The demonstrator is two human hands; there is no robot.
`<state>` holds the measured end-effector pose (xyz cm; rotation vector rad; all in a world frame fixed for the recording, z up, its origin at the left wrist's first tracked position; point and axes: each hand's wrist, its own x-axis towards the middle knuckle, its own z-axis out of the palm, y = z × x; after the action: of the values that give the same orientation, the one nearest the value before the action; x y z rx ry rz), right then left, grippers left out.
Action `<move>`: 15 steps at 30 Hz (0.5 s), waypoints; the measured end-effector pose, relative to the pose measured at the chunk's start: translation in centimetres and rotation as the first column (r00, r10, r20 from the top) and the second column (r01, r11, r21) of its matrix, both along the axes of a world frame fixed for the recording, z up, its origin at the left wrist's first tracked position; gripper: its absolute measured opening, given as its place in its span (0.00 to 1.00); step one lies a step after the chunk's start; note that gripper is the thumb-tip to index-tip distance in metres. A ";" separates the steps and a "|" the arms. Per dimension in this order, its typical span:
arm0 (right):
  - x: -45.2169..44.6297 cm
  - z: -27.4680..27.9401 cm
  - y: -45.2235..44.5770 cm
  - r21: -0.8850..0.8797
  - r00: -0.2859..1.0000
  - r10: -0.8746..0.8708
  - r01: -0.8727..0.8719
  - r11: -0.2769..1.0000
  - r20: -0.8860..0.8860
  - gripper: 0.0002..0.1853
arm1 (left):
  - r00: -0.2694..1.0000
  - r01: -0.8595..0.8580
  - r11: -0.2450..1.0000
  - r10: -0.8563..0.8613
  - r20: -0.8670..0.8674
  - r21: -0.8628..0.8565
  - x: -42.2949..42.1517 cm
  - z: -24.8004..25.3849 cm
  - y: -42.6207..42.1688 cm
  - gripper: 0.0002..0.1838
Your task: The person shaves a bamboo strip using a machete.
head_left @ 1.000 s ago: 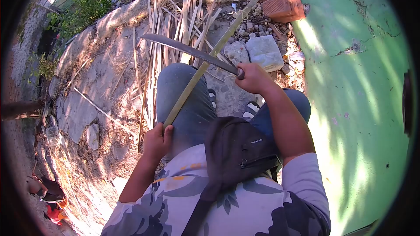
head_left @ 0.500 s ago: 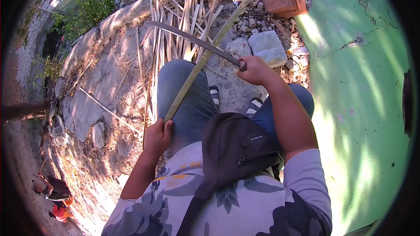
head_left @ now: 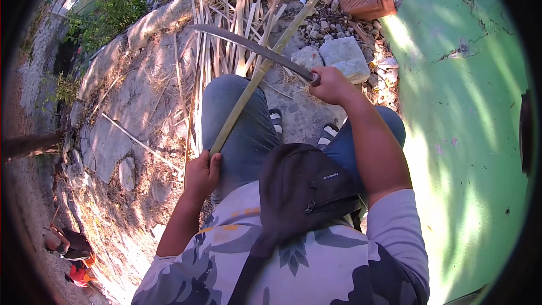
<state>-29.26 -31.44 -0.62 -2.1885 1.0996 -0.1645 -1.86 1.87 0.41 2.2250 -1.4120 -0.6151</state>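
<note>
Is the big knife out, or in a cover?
Out: the knife is bare from the right hand to the tip.

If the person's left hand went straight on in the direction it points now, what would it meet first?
Most likely the left leg, in blue jeans, which lies just ahead of the left hand in the picture; the depth is unclear, so the hand might pass above it.

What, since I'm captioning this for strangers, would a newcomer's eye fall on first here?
Probably the long curved blade in the right hand, seen crossing over the yellowish strip that the left hand holds by its near end. Next, perhaps, the tangle of pale strips lying ahead, toward the top of the view, and the bright green surface filling the right side.
</note>
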 end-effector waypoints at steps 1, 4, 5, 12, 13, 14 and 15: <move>0.1 -0.1 0.2 -0.002 0.999 0.019 -0.019 1.000 0.032 0.12 | 1.000 0.005 1.000 -0.005 0.005 -0.022 0.0 -0.1 0.1 0.25; 1.0 1.0 2.4 -0.040 0.994 0.106 -0.105 0.994 0.037 0.11 | 0.999 -0.010 1.000 0.010 -0.041 -0.008 0.0 -0.5 0.2 0.25; 1.5 1.4 3.0 -0.089 0.987 0.160 -0.161 0.983 -0.020 0.11 | 0.999 -0.010 1.000 0.010 -0.046 0.001 -0.1 -0.5 0.3 0.25; 1.0 0.3 1.3 -0.068 0.990 0.117 -0.122 0.990 -0.079 0.10 | 0.999 -0.024 0.999 0.022 -0.046 -0.045 -0.3 -0.4 0.4 0.25; 0.4 -0.2 0.4 0.028 0.999 0.032 -0.031 0.999 -0.025 0.10 | 0.999 -0.035 0.998 0.033 -0.040 -0.056 -0.4 -0.2 -0.1 0.25; 0.2 -0.3 0.1 0.010 1.000 0.003 -0.002 1.000 -0.014 0.10 | 0.999 -0.032 0.998 0.030 -0.038 -0.055 -0.4 -0.2 -0.3 0.25; 0.1 -0.5 -0.1 -0.006 1.000 -0.025 0.025 1.000 -0.001 0.10 | 0.999 -0.030 0.998 0.028 -0.035 -0.052 -0.3 -0.3 -0.1 0.25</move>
<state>-29.21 -31.53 -1.12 -2.1807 1.1284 -0.1782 -2.14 1.76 0.08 2.1804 -1.3608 -0.5969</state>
